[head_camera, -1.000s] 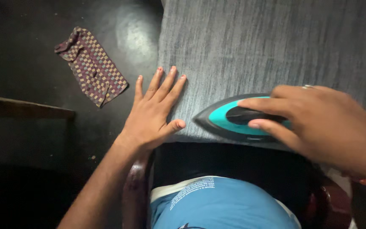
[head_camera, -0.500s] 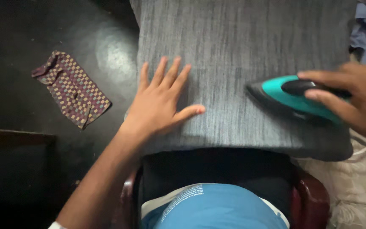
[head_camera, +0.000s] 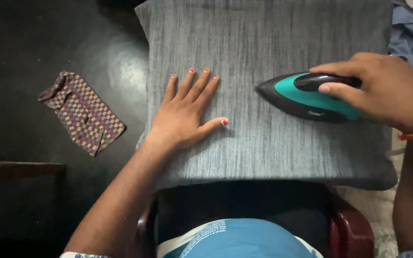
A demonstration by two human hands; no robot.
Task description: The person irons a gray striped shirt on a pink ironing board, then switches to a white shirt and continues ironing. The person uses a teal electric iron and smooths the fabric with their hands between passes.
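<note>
Two hands: left hand (head_camera: 183,119) flat, released, pinning grey cloth (head_camera: 268,43); right hand (head_camera: 383,91) clenched on teal iron (head_camera: 307,95); keep fingers clear.

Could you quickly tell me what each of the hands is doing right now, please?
Left hand: open, flat on the grey cloth.
Right hand: closed on the teal iron.
</note>
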